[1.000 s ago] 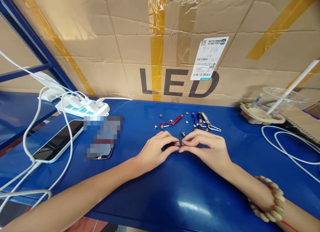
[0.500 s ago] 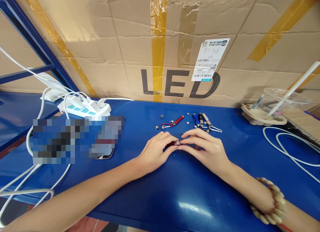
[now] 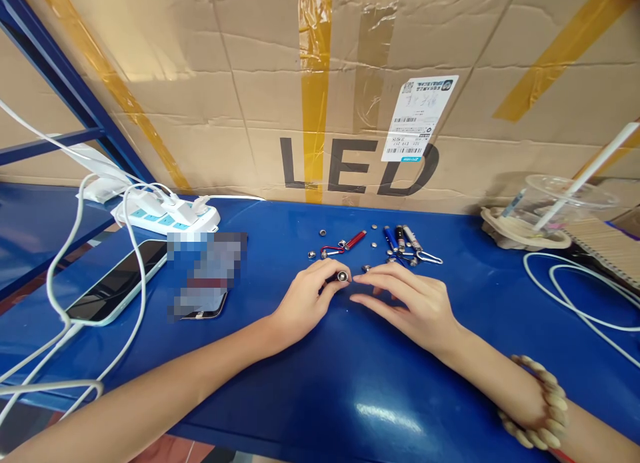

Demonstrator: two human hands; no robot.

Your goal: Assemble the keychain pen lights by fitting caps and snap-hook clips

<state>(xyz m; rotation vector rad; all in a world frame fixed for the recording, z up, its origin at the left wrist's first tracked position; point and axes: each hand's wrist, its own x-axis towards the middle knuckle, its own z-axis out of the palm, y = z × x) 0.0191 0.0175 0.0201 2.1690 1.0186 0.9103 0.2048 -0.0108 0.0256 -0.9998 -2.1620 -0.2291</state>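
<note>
My left hand [image 3: 306, 300] rests on the blue table [image 3: 320, 383] with its fingers curled round a small red keychain torch [image 3: 341, 276], whose round silver end points at the camera. My right hand [image 3: 407, 302] lies just right of it, fingers stretched out flat and holding nothing, its tips beside a small silver part [image 3: 367, 268]. Behind the hands lie a red torch with a clip [image 3: 350, 241], a blue, a black and a silver torch [image 3: 400, 238], and several loose silver button cells [image 3: 324, 233].
A big cardboard box marked LED [image 3: 350, 163] walls off the back. At left are a white power strip [image 3: 167, 216], white cables [image 3: 65, 263] and a phone [image 3: 115, 281]. At right stand a plastic cup with a straw [image 3: 550, 206] and more white cable [image 3: 575, 290].
My right hand has let go of the red torch and opened flat. My left hand has turned the torch so that its silver end faces the camera.
</note>
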